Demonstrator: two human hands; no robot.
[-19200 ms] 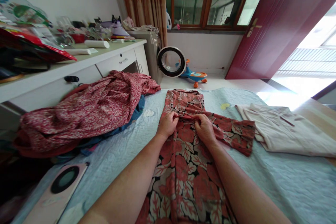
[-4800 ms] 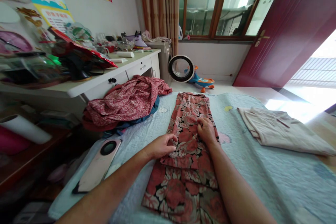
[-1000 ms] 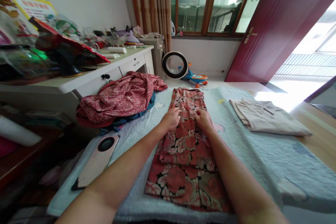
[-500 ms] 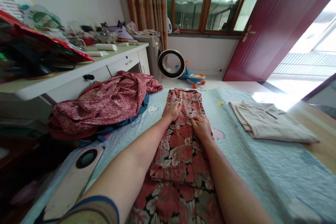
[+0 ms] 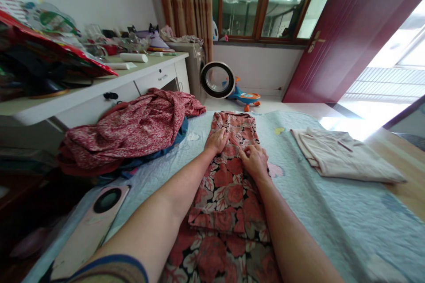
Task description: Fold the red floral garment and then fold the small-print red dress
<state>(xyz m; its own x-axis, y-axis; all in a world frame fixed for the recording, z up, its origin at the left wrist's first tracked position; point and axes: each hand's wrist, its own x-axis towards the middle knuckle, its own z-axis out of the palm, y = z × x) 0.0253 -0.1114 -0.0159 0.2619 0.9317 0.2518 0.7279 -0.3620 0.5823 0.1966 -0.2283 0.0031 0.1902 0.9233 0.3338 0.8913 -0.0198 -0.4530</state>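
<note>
Left hand (image 5: pixel 217 140): we lay it unclenched on the floral garment (image 5: pixel 229 177)
Right hand (image 5: pixel 255 160): fingers bent, touching it; pinching, we cannot tell

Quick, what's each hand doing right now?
Left hand: open, resting on the floral garment.
Right hand: touching the same garment; can't tell whether it's gripping.

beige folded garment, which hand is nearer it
Right: the right hand, on the floral garment, is left of the beige garment; the left hand is farther left.
</note>
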